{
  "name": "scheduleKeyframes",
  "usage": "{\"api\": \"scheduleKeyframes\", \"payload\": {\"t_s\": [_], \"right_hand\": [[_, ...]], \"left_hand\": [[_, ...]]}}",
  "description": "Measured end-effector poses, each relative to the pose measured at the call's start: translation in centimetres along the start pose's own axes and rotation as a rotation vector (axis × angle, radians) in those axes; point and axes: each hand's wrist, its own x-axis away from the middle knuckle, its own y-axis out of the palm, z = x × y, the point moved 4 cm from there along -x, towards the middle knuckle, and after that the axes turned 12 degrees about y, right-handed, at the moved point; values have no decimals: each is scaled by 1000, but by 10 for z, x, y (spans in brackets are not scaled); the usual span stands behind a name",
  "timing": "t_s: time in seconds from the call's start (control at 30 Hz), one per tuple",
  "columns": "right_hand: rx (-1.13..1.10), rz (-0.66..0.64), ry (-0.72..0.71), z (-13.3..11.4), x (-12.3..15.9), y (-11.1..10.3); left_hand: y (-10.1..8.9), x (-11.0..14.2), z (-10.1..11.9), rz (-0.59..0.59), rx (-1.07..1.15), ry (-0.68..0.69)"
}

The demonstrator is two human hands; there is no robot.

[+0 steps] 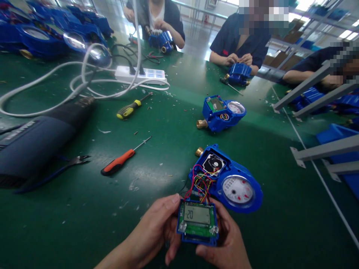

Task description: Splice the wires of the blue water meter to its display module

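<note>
- Display module (198, 223), a small blue-framed circuit board with an LCD reading "20", sits low in the middle of the frame, pinched between both my hands.
- My left hand (157, 228) closes on its left edge, thumb up by the top corner; my right hand (228, 243) closes on its right edge and lower corner. Both grip the module, neither is free.
- I read its long axis as running left to right across the frame, screen facing up at me.
- A bundle of coloured wires (202, 183) runs from the module's top edge up and slightly right into the open blue water meter (227, 179), which lies on the green table (84, 224) just above my hands, dial toward the right, brass fitting toward the upper left.
- The meter's open cavity lies straight up-frame from the module, slightly nearer my right hand.
- An orange screwdriver (123, 160) lies left of centre, well apart from my hands; a second opened meter (221, 112) sits further up.
- Hidden: my fingers under the module, its back face, and where each wire lands. My wrists are cut off at the bottom edge.
</note>
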Motion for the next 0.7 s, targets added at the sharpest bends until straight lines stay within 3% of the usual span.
{"api": "scheduleKeyframes", "payload": {"t_s": [0.33, 0.7], "right_hand": [[123, 240, 57, -3, 8, -2], [256, 323, 12, 1, 7, -9]], "left_hand": [[-5, 2, 5, 28, -159, 46], [-6, 1, 8, 11, -467, 105]]}}
